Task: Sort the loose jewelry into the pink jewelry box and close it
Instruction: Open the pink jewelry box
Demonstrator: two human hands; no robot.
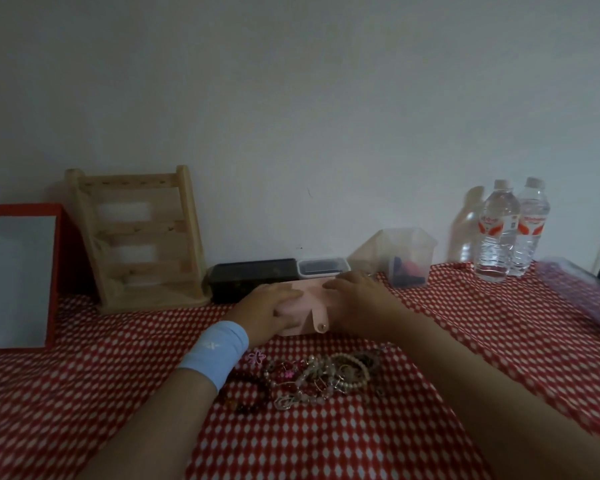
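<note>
Both forearms reach away from me over the red checked cloth (84, 393), the left one with a blue wristband (215, 355). Between them, on the near side of the box, the jewelry (316, 375) lies in one tangled heap: bead bracelets, a pearl string, a small pink flower piece at its left edge.

Beyond the heap the pink box (309, 306) sits on the cloth. Its lid looks down and its snap tab (321, 322) hangs over the front. My left hand (271, 303) rests on the left part of the lid and my right hand (357, 299) on the right part, fingers laid fairly flat across the top and pinching nothing. Whether the left thumb hooks the front edge I cannot tell.

I judge the task to be at its very start. No piece shows in the box, and the whole heap looks untouched. Opening the box, moving every piece across, then closing the lid and tab all remain.
</note>
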